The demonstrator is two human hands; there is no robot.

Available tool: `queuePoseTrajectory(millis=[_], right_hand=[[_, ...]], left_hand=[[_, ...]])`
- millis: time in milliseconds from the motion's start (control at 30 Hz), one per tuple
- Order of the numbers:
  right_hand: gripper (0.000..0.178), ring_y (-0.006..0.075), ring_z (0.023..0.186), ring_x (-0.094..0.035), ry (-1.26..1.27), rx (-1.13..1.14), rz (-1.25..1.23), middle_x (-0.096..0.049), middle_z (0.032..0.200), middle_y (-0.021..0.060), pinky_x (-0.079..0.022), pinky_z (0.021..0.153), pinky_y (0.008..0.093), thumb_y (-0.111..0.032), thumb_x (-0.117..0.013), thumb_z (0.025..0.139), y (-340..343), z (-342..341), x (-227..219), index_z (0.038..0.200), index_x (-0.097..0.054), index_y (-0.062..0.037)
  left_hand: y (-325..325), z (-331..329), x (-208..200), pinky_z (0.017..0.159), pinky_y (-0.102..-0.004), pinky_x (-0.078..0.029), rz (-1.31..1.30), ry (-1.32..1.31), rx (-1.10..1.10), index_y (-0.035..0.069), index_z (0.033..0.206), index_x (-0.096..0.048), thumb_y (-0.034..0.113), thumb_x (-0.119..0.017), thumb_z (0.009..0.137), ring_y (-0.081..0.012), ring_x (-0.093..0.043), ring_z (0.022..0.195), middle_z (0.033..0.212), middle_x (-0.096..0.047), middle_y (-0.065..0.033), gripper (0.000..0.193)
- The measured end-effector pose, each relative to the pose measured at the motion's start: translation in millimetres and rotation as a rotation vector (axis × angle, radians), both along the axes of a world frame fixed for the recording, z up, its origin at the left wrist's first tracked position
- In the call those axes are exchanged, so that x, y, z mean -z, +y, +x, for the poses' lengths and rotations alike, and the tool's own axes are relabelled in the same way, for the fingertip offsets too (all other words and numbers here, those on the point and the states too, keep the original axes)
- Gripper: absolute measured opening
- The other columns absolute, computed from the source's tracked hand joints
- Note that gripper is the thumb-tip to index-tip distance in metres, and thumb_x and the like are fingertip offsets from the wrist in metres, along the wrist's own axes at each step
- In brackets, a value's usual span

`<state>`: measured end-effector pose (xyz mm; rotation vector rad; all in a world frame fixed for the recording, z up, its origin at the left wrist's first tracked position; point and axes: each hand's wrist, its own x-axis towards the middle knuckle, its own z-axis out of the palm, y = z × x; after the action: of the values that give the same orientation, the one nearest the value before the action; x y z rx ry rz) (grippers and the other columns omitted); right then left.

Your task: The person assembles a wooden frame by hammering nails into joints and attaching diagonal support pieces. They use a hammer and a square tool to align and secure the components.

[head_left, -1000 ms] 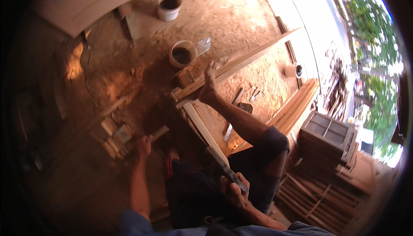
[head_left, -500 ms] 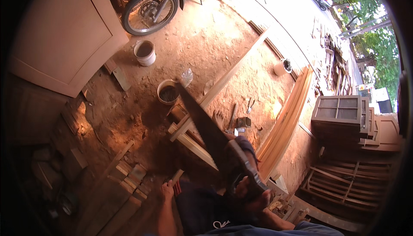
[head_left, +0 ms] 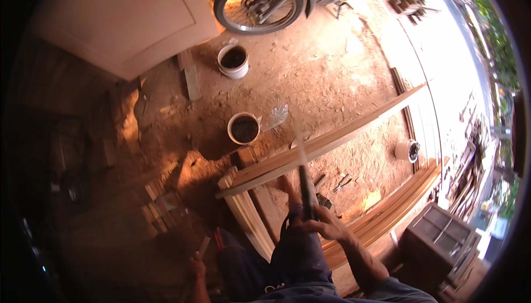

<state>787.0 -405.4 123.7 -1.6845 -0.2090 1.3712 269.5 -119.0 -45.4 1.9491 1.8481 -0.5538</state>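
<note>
My right hand (head_left: 325,226) is closed round the handle of a handsaw (head_left: 305,186). The saw is turned nearly edge-on, its blade pointing away from me and blurred toward the tip. It overlaps a long wooden beam (head_left: 343,129) in the picture; whether they touch I cannot tell. The beam's near end rests across a pale stack of planks (head_left: 249,221) between my legs. Low on the left, my left hand (head_left: 197,265) grips a short wood piece (head_left: 204,245) beside my thigh, in shadow.
Two buckets (head_left: 244,128) (head_left: 233,61) stand ahead on the dirt, and a white pail (head_left: 406,151) to the right. A plastic bag (head_left: 275,116) and pliers (head_left: 343,183) lie around. Long planks (head_left: 381,209) lie on the right. A motorcycle wheel (head_left: 258,5) and panelled door (head_left: 127,21) are beyond.
The saw has swung from a broad, left-leaning view to nearly edge-on, pointing ahead over the beam. My left hand has shifted lower and left in view. The whole view has turned.
</note>
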Motion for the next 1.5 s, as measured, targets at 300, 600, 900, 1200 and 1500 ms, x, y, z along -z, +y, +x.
queuePoseTrajectory(millis=[300, 600, 900, 1200, 1500], right_hand=[[0.018, 0.0306, 0.107, -0.064, -1.005, -0.926, 0.036, -0.072, 0.102, 0.0118, -0.041, 0.102, 0.0497, -0.021, -0.061, 0.088, 84.8, 150.4, 283.1, 0.098, -0.069, -0.0079], [0.027, 0.0316, 0.112, -0.063, -1.121, -1.172, -0.051, -0.072, 0.098, 0.0143, -0.033, 0.114, 0.0535, -0.006, -0.061, 0.084, 132.6, 161.8, 443.7, 0.106, -0.074, -0.0128], [0.040, 0.0296, 0.119, -0.058, -1.245, -1.284, -0.215, -0.069, 0.112, 0.0096, -0.022, 0.117, 0.0582, -0.030, -0.080, 0.081, 110.6, 169.0, 524.2, 0.114, -0.069, -0.0099], [0.044, 0.0355, 0.115, -0.062, -0.689, -0.810, 0.015, -0.067, 0.121, 0.0169, -0.048, 0.097, 0.0480, -0.031, -0.069, 0.094, 99.4, 120.3, 428.0, 0.129, -0.061, -0.0059], [0.028, 0.0404, 0.092, -0.066, -1.010, -1.149, 0.204, -0.067, 0.101, 0.0182, -0.052, 0.077, 0.0492, -0.026, -0.069, 0.096, 22.8, 75.9, 364.8, 0.113, -0.061, -0.0057]], left_hand=[[-114.8, 28.4, -56.5, 0.066, -0.0510, -0.049, 0.184, 0.116, -0.192, -0.004, 0.099, -0.071, 0.050, -0.052, 0.102, -0.0392, -0.067, 0.071, 0.080, -0.068, -0.0238, 0.057], [-281.0, 10.5, -25.5, 0.066, -0.0498, -0.049, 0.168, 0.061, -0.129, -0.002, 0.104, -0.072, 0.050, -0.053, 0.102, -0.0377, -0.067, 0.070, 0.082, -0.067, -0.0229, 0.055], [-347.8, 122.6, 9.0, 0.072, -0.0516, -0.047, -0.196, 0.041, -0.787, 0.000, 0.099, -0.069, 0.052, -0.043, 0.105, -0.0406, -0.065, 0.080, 0.084, -0.066, -0.0234, 0.059], [-365.6, 169.0, 37.9, 0.063, -0.0529, -0.050, -0.217, 0.093, -0.542, 0.004, 0.081, -0.061, 0.053, -0.037, 0.105, -0.0433, -0.066, 0.071, 0.072, -0.065, -0.0205, 0.060], [-349.8, 140.5, 134.9, 0.074, -0.0506, -0.053, 0.158, -0.033, -0.729, 0.005, 0.086, -0.069, 0.047, -0.053, 0.100, -0.0381, -0.069, 0.074, 0.075, -0.069, -0.0183, 0.047]])
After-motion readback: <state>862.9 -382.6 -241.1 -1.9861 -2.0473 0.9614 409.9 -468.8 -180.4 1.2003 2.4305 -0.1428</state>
